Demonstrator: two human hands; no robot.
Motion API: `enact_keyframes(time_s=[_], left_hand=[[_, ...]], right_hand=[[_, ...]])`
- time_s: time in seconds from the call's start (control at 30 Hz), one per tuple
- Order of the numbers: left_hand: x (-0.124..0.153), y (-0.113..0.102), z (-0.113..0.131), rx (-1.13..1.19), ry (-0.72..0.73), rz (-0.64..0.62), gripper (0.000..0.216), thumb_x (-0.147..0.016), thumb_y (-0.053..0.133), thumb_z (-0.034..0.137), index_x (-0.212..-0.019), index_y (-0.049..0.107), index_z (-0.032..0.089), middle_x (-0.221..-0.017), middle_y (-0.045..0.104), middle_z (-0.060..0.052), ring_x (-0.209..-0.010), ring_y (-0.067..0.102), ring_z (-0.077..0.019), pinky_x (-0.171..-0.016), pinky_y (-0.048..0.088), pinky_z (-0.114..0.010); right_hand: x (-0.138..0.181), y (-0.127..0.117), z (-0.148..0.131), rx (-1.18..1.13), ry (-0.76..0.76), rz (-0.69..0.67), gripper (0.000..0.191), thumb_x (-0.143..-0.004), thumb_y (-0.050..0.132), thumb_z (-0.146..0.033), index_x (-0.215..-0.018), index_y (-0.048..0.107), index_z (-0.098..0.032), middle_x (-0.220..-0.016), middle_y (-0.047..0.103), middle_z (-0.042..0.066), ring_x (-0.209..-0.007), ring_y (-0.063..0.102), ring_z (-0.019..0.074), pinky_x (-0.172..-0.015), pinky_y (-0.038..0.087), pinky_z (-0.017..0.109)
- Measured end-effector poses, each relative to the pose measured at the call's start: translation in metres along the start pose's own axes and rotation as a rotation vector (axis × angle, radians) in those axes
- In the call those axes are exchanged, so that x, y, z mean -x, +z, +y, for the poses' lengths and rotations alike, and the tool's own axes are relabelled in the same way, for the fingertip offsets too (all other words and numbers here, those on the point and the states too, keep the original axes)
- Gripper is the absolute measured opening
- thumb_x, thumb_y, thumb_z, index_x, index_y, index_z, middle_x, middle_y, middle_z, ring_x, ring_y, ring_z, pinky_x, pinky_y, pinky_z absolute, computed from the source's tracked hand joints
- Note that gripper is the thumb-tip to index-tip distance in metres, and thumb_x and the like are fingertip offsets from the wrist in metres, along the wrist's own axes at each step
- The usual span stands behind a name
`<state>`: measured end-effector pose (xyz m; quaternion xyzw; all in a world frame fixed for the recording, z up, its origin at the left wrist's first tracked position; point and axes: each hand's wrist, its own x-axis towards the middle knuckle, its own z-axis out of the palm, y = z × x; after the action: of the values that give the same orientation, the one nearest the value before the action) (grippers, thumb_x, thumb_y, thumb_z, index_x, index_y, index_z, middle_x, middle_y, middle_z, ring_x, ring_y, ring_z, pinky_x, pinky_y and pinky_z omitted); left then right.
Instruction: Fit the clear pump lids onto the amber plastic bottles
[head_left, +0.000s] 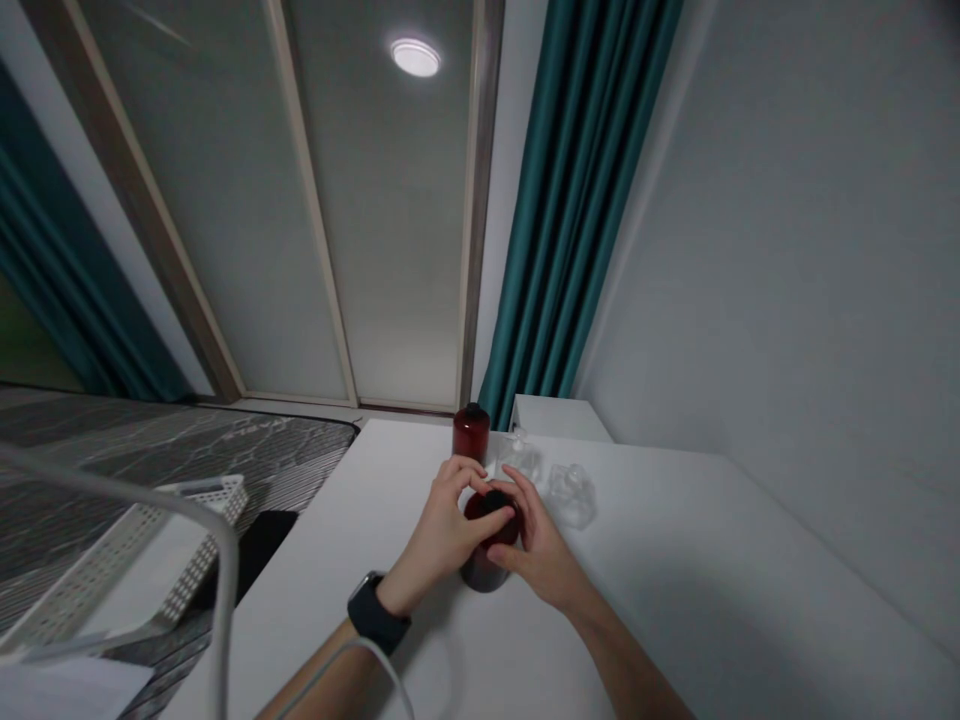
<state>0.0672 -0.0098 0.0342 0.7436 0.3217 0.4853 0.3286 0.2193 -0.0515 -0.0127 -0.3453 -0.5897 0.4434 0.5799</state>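
Note:
A dark red bottle (pixel 484 570) with a black cap stands on the white table (pixel 675 600). My left hand (pixel 442 530) wraps around its upper part, with fingers over the cap. My right hand (pixel 536 545) presses against the bottle's right side, its fingers curled on the cap and shoulder. A black watch sits on my left wrist. Just behind my hands, at the table's far edge, a second dark red bottle (pixel 471 432) stands upright. Two clear glass bottles (pixel 570 495) rest right of it, close to my right hand.
A white perforated basket (pixel 135 555) lies at the left beside a patterned grey mattress (pixel 187 450). A dark flat object (pixel 259 545) lies by the table's left edge. Teal curtains (pixel 577 200) and a grey wall stand behind. A white cable crosses the lower left.

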Motion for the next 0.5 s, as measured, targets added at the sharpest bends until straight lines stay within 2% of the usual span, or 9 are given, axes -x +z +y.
enact_keyframes(time_s=[0.23,0.5], left_hand=[[-0.003,-0.002,-0.003,0.181,0.023,-0.053,0.021,-0.074,0.073,0.014,-0.072,0.054,0.020,-0.102,0.058,-0.006,-0.118,0.053,-0.0268,-0.104,0.041,-0.047],[-0.008,-0.004,-0.012,0.291,0.007,-0.150,0.021,-0.074,0.078,0.019,-0.074,0.056,0.020,-0.100,0.057,-0.006,-0.125,0.048,-0.0279,-0.107,0.036,-0.045]], right_hand=[[-0.004,0.001,-0.006,-0.050,0.048,0.011,0.094,-0.063,0.088,-0.048,-0.142,0.039,-0.031,-0.131,0.061,0.009,-0.126,0.056,0.0288,-0.114,0.033,0.050],[-0.006,-0.001,-0.006,-0.143,0.126,-0.002,0.100,-0.058,0.091,-0.046,-0.141,0.039,-0.032,-0.132,0.060,0.008,-0.127,0.054,0.0294,-0.114,0.031,0.049]])
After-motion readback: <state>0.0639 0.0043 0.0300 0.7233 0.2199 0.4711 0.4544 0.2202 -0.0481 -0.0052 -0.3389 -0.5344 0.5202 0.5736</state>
